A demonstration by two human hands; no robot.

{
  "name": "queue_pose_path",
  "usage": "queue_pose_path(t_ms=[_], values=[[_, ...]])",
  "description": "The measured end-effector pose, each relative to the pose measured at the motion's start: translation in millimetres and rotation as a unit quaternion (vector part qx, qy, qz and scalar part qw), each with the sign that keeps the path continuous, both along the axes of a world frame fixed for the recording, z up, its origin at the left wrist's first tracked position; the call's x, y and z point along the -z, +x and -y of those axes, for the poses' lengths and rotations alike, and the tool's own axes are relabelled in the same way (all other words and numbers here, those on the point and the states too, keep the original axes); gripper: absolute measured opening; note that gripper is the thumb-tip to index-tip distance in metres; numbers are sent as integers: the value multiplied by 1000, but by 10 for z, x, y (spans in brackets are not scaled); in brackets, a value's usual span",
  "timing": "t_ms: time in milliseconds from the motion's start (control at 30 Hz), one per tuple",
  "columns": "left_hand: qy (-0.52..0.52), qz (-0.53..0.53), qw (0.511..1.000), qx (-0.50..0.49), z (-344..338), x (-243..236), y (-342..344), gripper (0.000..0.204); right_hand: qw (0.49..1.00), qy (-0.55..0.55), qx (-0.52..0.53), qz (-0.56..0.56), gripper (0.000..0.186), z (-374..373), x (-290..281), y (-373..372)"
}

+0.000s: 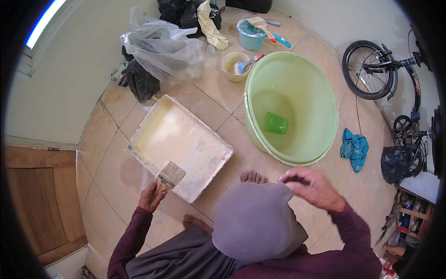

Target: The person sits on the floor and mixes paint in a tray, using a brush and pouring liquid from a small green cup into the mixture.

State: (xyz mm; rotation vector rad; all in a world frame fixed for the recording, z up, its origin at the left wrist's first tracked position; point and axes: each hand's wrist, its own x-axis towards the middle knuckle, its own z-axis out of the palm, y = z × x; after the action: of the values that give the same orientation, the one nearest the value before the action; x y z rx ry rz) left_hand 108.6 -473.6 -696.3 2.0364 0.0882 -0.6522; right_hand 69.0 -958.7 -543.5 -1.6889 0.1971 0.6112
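Rounded grey cloth [255,223] is bulging nearest the camera, between the left grip [151,197], which is clamping around the handle of a brush [172,175], and the blurred right grip [316,188], whose closure I cannot tell. Just beyond the left grip, the bristles are overlapping a cream-coated tray's [213,173] edge; beyond the right grip, a pale green tub [306,93] is holding a green cup [276,123].

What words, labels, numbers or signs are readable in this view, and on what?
No text can be read.
Bicycle frame: reddish marks, too small to tell if lettering.
Rectangular tray: small orange mark on the rim, no legible text.
Flat paintbrush in the left hand: none legible.
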Motion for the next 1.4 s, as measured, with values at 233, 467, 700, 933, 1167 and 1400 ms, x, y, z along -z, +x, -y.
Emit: queue_pose_path(t_ms=[233, 467, 700, 933, 1167, 1400], values=[[47, 46, 996, 63, 82, -25, 82, 22, 769, -467, -318, 301, 36, 602, 817, 1409], [-12, 101, 994, 30, 73, -100, -7, 26, 707, -507, -437, 231, 20, 719, 1792, 1961], [66, 74, 994, 37, -152, -101, -98, 27, 789, -429, -392, 197, 17, 603, 1677, 1833], [76, 103, 990, 62, -210, -32, -80, 29, 907, -281, -246, 197, 17, 712, 1230, 1759], [48, 135, 986, 82, -222, 64, -79, 32, 914, -281, -107, 272, 15, 748, 237, 1394], [64, 140, 981, 121, -257, 67, -121, 32, 882, -279, -166, 342, 17, -18, -799, 1389]])
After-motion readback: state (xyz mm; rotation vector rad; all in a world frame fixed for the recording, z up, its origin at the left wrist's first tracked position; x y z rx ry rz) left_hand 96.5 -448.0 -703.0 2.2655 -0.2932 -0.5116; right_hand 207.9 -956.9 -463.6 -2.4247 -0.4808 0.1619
